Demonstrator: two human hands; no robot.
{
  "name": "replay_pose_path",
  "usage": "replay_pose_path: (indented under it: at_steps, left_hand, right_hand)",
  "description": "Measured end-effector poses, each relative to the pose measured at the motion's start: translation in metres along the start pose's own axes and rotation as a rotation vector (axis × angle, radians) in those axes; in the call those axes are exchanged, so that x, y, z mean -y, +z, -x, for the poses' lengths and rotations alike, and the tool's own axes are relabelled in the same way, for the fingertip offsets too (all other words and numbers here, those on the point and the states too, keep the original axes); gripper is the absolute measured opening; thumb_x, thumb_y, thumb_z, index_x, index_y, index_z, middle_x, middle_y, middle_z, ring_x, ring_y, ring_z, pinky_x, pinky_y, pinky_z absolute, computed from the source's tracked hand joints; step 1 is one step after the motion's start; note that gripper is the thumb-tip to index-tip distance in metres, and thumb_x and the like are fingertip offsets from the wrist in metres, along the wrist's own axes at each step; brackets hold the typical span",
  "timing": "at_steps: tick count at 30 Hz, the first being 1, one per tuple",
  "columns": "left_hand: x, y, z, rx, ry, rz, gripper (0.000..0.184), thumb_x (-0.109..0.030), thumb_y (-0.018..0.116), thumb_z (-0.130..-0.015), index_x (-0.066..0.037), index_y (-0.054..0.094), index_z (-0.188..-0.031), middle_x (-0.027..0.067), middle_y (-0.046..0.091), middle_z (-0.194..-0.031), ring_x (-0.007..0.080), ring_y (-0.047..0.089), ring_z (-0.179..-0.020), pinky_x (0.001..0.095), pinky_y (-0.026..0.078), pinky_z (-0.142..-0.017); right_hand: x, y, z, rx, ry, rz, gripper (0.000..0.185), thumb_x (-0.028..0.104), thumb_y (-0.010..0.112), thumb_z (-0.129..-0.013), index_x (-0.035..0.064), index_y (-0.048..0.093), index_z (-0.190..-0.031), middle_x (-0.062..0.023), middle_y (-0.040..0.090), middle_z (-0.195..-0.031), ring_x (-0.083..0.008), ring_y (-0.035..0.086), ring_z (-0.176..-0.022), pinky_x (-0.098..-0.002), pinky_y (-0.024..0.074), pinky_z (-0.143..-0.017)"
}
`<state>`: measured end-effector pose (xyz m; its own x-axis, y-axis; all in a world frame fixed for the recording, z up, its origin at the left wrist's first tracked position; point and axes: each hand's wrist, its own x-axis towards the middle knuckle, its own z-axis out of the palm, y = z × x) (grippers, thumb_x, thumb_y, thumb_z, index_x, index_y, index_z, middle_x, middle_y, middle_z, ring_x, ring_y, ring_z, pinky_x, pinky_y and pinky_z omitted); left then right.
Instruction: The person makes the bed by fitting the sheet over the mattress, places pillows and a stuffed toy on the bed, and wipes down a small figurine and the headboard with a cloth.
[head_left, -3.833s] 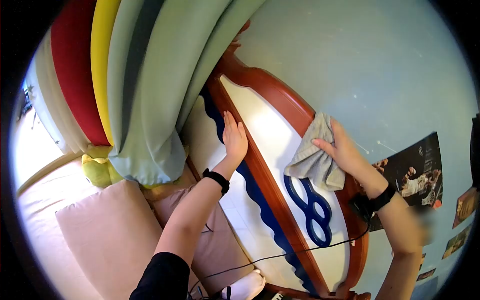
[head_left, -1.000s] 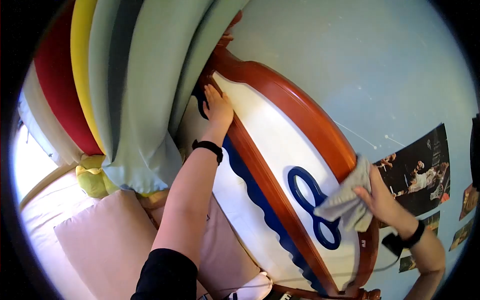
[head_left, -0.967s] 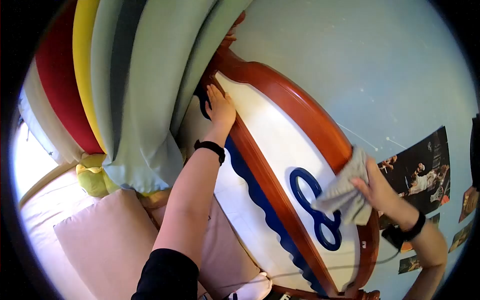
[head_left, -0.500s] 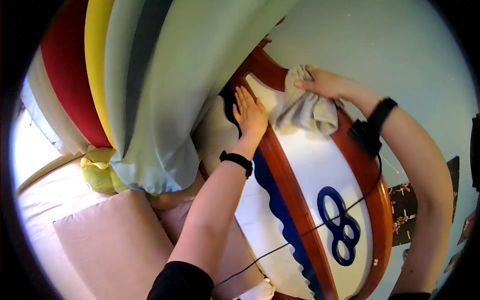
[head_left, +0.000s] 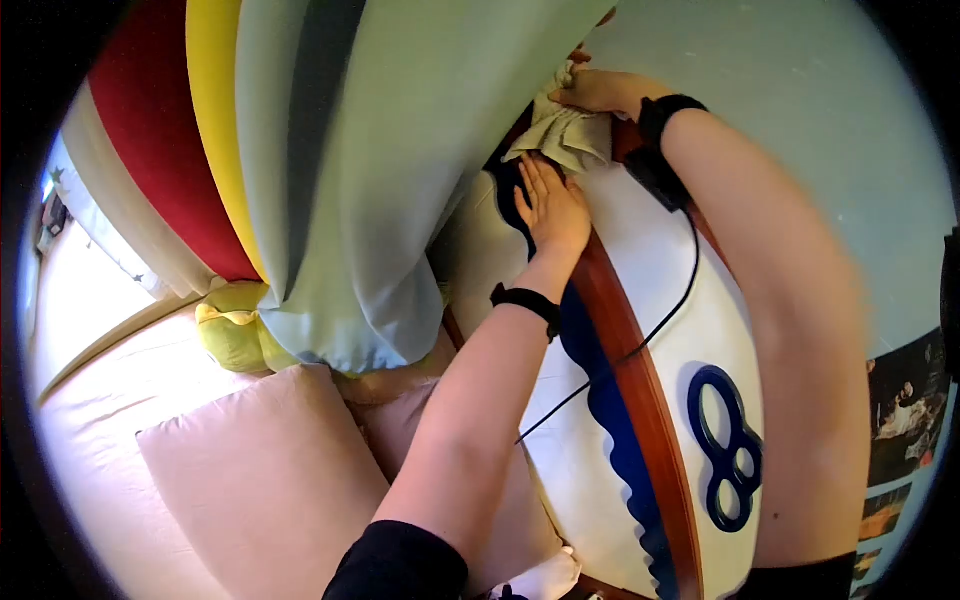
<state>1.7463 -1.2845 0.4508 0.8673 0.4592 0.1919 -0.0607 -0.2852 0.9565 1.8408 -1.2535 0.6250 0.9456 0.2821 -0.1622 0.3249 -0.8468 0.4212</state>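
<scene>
My left hand (head_left: 557,212) lies flat with its fingers stretched out on the headboard (head_left: 628,335), a white panel with reddish-brown wood trim and a wavy dark blue band. Just beyond its fingertips, my right hand (head_left: 590,92) is closed on a crumpled pale grey cloth (head_left: 572,135), which rests against the upper end of the headboard. Part of the right hand's fingers is hidden by the cloth. A black device (head_left: 655,178) with a cable hangs at the right wrist.
Striped curtain cloth (head_left: 390,180) hangs close on the left. Below it lie a green plush toy (head_left: 232,325) and a pink pillow (head_left: 265,450) on the bed. A dark blue ring-shaped ornament (head_left: 728,445) sits on the panel. Photos (head_left: 905,400) hang on the right wall.
My right hand has moved the cloth up and left along the headboard, to the far end beyond my left hand. The left hand stays flat on the trim. The view has shifted slightly.
</scene>
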Motion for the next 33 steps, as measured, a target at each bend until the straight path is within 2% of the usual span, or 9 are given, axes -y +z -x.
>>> replay_pose_path:
  at_steps: [6, 7, 9, 15, 17, 19, 27, 28, 33]
  left_hand:
    - [0.000, -0.005, -0.004, 0.119, 0.015, -0.162, 0.060, -0.028, 0.036, -0.091, 0.006, 0.019, -0.138, 0.0194, 0.017, -0.146, 0.0275, 0.014, -0.137, 0.0473, 0.013, -0.107]
    - [0.011, 0.006, -0.004, -0.008, 0.124, -0.381, 0.064, -0.030, 0.038, -0.090, 0.003, 0.014, -0.140, 0.0178, 0.011, -0.148, 0.0256, 0.012, -0.138, 0.0462, 0.015, -0.107]
    - [0.018, 0.009, -0.007, -0.023, 0.091, -0.293, 0.069, -0.031, 0.040, -0.090, 0.000, 0.006, -0.142, 0.0159, 0.007, -0.150, 0.0240, 0.011, -0.138, 0.0446, 0.015, -0.107]
    - [0.015, 0.008, -0.017, 0.006, 0.004, -0.200, 0.060, -0.032, 0.030, -0.094, 0.000, 0.015, -0.142, 0.0143, 0.010, -0.149, 0.0224, 0.013, -0.138, 0.0439, 0.014, -0.108]
    - [0.016, 0.007, -0.019, 0.003, 0.012, -0.252, 0.060, -0.034, 0.029, -0.094, -0.002, 0.015, -0.142, 0.0130, 0.011, -0.150, 0.0211, 0.013, -0.138, 0.0432, 0.015, -0.107]
    - [0.017, 0.006, -0.021, 0.004, 0.006, -0.225, 0.059, -0.034, 0.029, -0.093, -0.003, 0.015, -0.142, 0.0121, 0.011, -0.150, 0.0197, 0.013, -0.138, 0.0427, 0.015, -0.106]
    - [0.020, -0.002, -0.029, 0.018, 0.058, -0.181, 0.058, -0.031, 0.030, -0.093, 0.002, 0.018, -0.140, 0.0153, 0.015, -0.148, 0.0237, 0.014, -0.137, 0.0417, 0.013, -0.108]
    - [0.014, -0.008, -0.027, 0.036, 0.062, -0.203, 0.058, -0.031, 0.030, -0.094, 0.002, 0.019, -0.140, 0.0154, 0.016, -0.148, 0.0240, 0.015, -0.137, 0.0416, 0.013, -0.108]
    - [-0.018, -0.029, -0.019, 0.180, -0.143, -0.349, 0.059, -0.034, 0.033, -0.094, 0.000, 0.020, -0.140, 0.0152, 0.023, -0.146, 0.0282, 0.022, -0.134, 0.0433, 0.023, -0.105]
  right_hand:
    - [-0.035, -0.016, 0.024, 0.155, -0.153, 0.177, 0.065, 0.057, 0.046, -0.085, -0.0006, 0.059, -0.111, -0.0149, 0.060, -0.113, -0.0334, 0.058, -0.098, -0.0429, 0.0450, -0.082]
    - [-0.037, -0.028, 0.043, 0.214, -0.198, 0.142, 0.069, 0.051, 0.054, -0.082, 0.0000, 0.044, -0.127, -0.0214, 0.055, -0.118, -0.0349, 0.054, -0.106, -0.0395, 0.0391, -0.092]
    - [-0.053, -0.024, 0.065, 0.126, -0.159, 0.001, 0.071, 0.050, 0.057, -0.082, -0.0036, 0.043, -0.126, -0.0227, 0.055, -0.117, -0.0344, 0.054, -0.105, -0.0370, 0.0401, -0.092]
    - [-0.104, -0.023, 0.201, 0.061, -0.182, -0.347, 0.056, 0.039, 0.059, -0.085, -0.0026, 0.045, -0.119, -0.0195, 0.059, -0.107, -0.0281, 0.057, -0.098, -0.0356, 0.0435, -0.087]
    - [-0.118, -0.016, 0.259, -0.022, -0.187, -0.417, 0.056, 0.040, 0.059, -0.084, -0.0047, 0.045, -0.115, -0.0297, 0.051, -0.111, -0.0391, 0.053, -0.102, -0.0404, 0.0431, -0.088]
    - [-0.122, -0.011, 0.324, -0.115, -0.094, -0.333, 0.054, 0.031, 0.058, -0.086, -0.0019, 0.039, -0.124, -0.0218, 0.052, -0.110, -0.0329, 0.052, -0.101, -0.0368, 0.0414, -0.089]
    - [-0.145, 0.045, 0.590, -0.266, 0.230, -0.505, 0.069, 0.032, 0.063, -0.082, -0.0023, 0.030, -0.133, -0.0233, 0.045, -0.119, -0.0352, 0.047, -0.110, -0.0375, 0.0373, -0.094]
    - [-0.142, 0.049, 0.626, -0.193, 0.382, -0.547, 0.068, 0.029, 0.064, -0.082, -0.0017, 0.031, -0.133, -0.0224, 0.044, -0.123, -0.0345, 0.045, -0.113, -0.0384, 0.0351, -0.097]
    - [-0.146, 0.133, 0.778, -0.247, 0.639, -0.728, 0.074, 0.034, 0.065, -0.080, -0.0022, 0.029, -0.133, -0.0221, 0.042, -0.126, -0.0325, 0.042, -0.118, -0.0366, 0.0312, -0.100]
